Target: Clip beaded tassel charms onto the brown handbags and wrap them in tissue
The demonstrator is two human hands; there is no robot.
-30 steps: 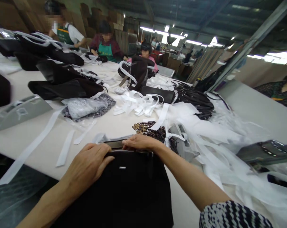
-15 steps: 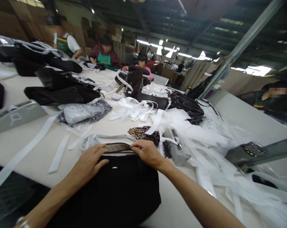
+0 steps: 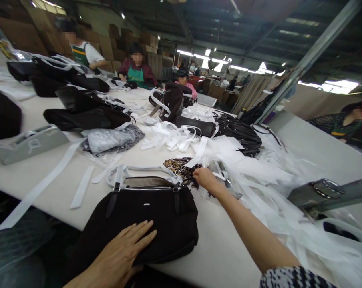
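A black handbag (image 3: 166,224) lies in front of me at the table's near edge, with a silver zipper, a small metal plate and white-wrapped handles (image 3: 139,170) folded back behind it. My left hand (image 3: 124,250) rests flat on its front panel, fingers stretched out. Beyond the bag's right corner, my right hand (image 3: 206,180) is at a pile of dark straps and gold-coloured metal pieces (image 3: 179,166). Its fingers are pinched together, and whatever is between them is too small to make out. A grey tape dispenser (image 3: 224,170) stands partly hidden behind that hand.
Loose white strips (image 3: 169,136) and white sheeting (image 3: 267,200) cover the right side. Several black bags (image 3: 88,114) and another tape dispenser (image 3: 34,144) are at the left. A bundle of black straps (image 3: 237,134) lies farther back. Co-workers (image 3: 137,72) sit across the table.
Both hands have let go of the bag's top opening. The left has slid down onto its front; the right has moved to the pile of metal pieces. The handle tabs now show.
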